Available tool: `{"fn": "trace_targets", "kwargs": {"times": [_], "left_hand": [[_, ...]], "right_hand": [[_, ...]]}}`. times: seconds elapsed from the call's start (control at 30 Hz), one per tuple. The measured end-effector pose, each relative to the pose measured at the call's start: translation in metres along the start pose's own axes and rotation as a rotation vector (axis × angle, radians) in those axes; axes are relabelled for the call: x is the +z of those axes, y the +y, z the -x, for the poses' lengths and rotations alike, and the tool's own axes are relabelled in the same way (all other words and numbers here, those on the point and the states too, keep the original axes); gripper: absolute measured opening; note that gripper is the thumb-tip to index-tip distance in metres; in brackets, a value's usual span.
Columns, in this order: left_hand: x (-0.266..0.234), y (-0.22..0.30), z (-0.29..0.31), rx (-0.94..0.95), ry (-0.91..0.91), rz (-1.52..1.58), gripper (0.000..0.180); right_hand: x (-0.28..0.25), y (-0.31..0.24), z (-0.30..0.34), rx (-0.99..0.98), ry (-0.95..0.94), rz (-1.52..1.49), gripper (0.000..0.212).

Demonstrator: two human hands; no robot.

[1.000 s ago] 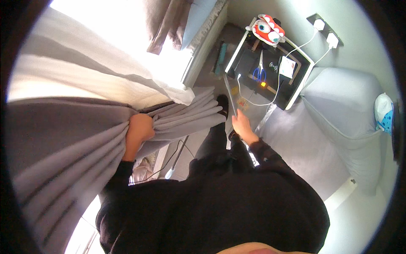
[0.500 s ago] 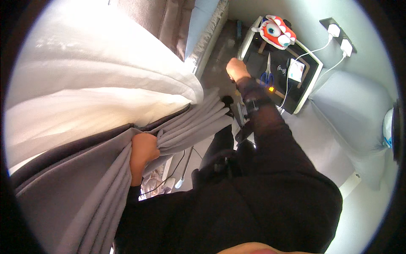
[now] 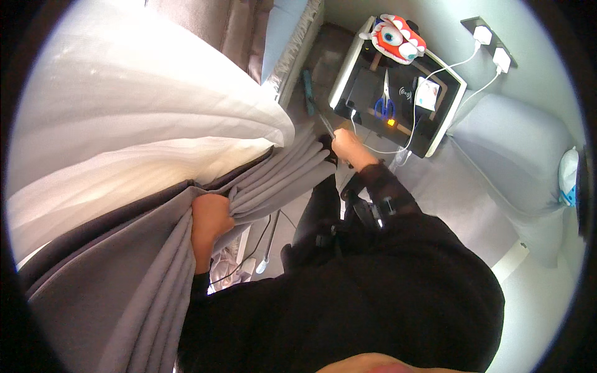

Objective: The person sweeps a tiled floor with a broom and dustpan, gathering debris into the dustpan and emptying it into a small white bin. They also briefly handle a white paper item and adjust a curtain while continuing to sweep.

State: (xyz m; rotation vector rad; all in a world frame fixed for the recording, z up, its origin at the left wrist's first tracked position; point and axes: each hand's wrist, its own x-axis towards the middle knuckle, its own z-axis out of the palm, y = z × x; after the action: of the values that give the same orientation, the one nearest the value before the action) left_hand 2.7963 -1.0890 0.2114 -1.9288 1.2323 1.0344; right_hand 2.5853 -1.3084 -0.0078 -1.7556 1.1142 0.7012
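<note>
My left hand [image 3: 211,219] is closed around a bunched fold of the grey curtain [image 3: 124,248], whose gathered pleats spread out on both sides of the fist. The thin white curtain [image 3: 149,124] hangs beyond it. My right hand [image 3: 349,148] grips a slim grey pole [image 3: 326,124] just below the near corner of the bedside table. The pole slopes down toward the floor, and a teal piece [image 3: 308,92] shows at its far end. What kind of tool it is, I cannot tell.
On the black-topped bedside table [image 3: 334,93] are blue-handled scissors [image 3: 385,102], a white card-like item [image 3: 428,93] and a red toothy-mouthed plush [image 3: 398,38]. White cables [image 3: 379,151] hang from its near edge. Wall chargers [image 3: 482,35] and a grey padded bed [image 3: 504,137] lie to the right.
My right hand has drawn back toward me, away from the table's left side, and the pole with its teal end has come into sight. The left hand keeps its hold on the curtain.
</note>
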Motion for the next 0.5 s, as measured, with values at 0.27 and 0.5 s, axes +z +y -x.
{"fn": "trace_targets", "kwargs": {"times": [0.27, 0.5], "left_hand": [[-0.002, 0.003, 0.0, 0.003, -0.007, -0.012, 0.022], [0.0, 0.008, 0.001, -0.009, -0.015, -0.028, 0.021]], "right_hand": [[-0.027, -0.018, -0.077, -0.287, 0.384, 0.136, 0.021], [0.067, -0.003, -0.079, -0.372, 0.264, 0.155, 0.02]]}}
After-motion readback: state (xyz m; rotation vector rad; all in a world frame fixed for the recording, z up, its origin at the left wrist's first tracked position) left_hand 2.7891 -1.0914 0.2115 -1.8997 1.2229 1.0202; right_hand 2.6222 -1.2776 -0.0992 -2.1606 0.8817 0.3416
